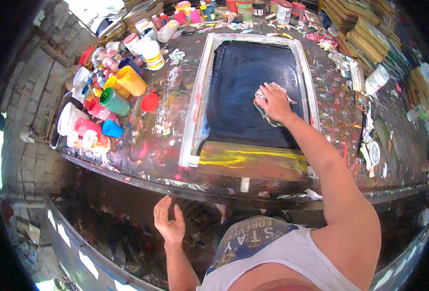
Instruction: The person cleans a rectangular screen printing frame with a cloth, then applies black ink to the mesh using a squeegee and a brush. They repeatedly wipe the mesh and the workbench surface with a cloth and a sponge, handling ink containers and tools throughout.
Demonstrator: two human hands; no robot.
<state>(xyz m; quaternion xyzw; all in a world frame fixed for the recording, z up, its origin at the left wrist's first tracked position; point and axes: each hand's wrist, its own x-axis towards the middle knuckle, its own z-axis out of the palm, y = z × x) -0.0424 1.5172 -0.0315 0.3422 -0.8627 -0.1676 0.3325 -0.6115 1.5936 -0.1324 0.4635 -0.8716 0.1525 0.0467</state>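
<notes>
A metal-framed printing screen (196, 104) with dark blue-black mesh lies on the paint-stained table (161, 145). My right hand (274, 101) presses a crumpled grey rag (263, 109) flat against the right side of the mesh. A wooden squeegee (253, 162) smeared with yellow paint rests across the near end of the frame. My left hand (168, 221) hangs below the table's front edge, fingers apart and holding nothing.
Several paint jars and bottles (122, 87) in yellow, green, red, pink and white crowd the table's left side, with a red lid (150, 102) near them. More jars (243, 7) line the far edge. Stacked wooden frames (369, 39) and scraps fill the right.
</notes>
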